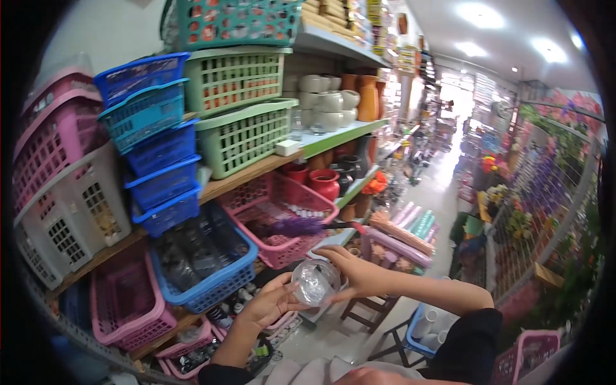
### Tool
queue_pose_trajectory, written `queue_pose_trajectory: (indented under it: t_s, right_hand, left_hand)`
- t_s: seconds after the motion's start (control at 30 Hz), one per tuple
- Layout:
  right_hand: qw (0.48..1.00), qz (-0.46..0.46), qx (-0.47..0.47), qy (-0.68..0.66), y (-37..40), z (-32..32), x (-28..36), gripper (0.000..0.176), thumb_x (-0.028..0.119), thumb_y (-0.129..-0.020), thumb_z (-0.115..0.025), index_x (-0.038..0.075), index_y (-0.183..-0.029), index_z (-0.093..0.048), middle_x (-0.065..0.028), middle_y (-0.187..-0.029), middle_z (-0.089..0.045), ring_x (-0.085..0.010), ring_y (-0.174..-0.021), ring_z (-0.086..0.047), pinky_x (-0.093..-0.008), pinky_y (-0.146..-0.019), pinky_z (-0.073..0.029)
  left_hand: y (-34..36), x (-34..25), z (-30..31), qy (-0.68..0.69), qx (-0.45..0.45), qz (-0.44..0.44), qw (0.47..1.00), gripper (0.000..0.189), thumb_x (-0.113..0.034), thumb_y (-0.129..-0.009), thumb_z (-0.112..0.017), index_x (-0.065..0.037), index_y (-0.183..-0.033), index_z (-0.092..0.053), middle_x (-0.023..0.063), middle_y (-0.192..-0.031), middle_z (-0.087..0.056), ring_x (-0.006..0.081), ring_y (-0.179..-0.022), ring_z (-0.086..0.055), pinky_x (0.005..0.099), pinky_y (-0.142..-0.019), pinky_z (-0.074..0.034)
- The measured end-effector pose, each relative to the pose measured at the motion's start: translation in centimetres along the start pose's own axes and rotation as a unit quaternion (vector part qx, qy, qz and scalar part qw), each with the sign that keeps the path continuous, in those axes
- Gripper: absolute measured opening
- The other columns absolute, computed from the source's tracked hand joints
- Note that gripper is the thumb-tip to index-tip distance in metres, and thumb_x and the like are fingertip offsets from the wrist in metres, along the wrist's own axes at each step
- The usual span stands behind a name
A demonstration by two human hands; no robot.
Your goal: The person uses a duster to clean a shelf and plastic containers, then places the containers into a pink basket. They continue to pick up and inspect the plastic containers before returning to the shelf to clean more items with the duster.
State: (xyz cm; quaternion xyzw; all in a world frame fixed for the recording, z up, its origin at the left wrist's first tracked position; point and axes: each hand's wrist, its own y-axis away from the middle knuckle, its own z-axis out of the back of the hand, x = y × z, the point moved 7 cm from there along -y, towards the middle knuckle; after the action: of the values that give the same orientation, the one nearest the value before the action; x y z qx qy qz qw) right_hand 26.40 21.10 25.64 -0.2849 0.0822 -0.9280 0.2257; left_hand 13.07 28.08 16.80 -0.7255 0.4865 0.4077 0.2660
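Both of my hands hold a clear, shiny round bowl (314,284) in front of my body. My left hand (273,301) grips its left side, with fingertips at the lower edge. On the other side, my right hand (359,273) curls around the rim, fingers over the top and thumb low. Just beyond the bowl sits a pink basket (282,250) with a purple bristly item (295,226) lying in it. A blue basket (208,292) of dark wrapped goods stands to the left.
Stacked blue baskets (163,170) and green baskets (244,144) crowd the left shelving. White pots (330,112) and red vases (324,184) line the shelves. Wrapped rolls (398,240) stand ahead by the aisle (443,176). A wire rack (545,224) with artificial flowers is at right.
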Motion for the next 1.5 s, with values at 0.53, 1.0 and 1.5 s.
queue_pose_trajectory:
  t_s: [0.53,1.0,1.5]
  right_hand:
    - [0.876,-0.251,0.225,0.344,-20.0,-5.2,-18.5,0.056,0.040,-0.061,-0.076,0.011,-0.109,-0.065,-0.0165,-0.109,-0.063,-0.0321,-0.103,-0.062,-0.0416,-0.082,-0.051]
    - [0.931,-0.316,-0.175,-0.053,2.9,-4.7,-8.4,0.069,0.020,-0.074,-0.067,0.010,-0.133,-0.033,-0.0248,-0.092,-0.061,-0.0363,-0.086,-0.063,-0.0394,-0.078,-0.048]
    - [0.951,-0.080,-0.010,-0.298,8.5,-13.8,-5.9,0.064,0.002,-0.070,-0.063,0.006,-0.132,-0.050,-0.0098,-0.091,-0.059,-0.0189,-0.083,-0.055,-0.0303,-0.078,-0.044]
  left_hand:
    - [9.3,0.8,10.6,0.071,-0.220,-0.160,0.960,0.044,-0.010,-0.095,-0.047,-0.004,-0.135,-0.031,0.0151,-0.129,-0.049,0.0326,-0.117,-0.053,0.0495,-0.096,-0.046]
    - [7.2,5.7,13.4,0.156,-0.225,-0.195,0.942,0.045,-0.009,-0.093,-0.049,-0.003,-0.135,-0.037,0.0162,-0.132,-0.049,0.0325,-0.121,-0.050,0.0518,-0.102,-0.041]
    - [4.8,9.0,15.6,0.152,-0.208,-0.194,0.947,0.049,-0.012,-0.092,-0.054,-0.006,-0.136,-0.034,0.0119,-0.131,-0.050,0.0298,-0.116,-0.054,0.0490,-0.099,-0.045]
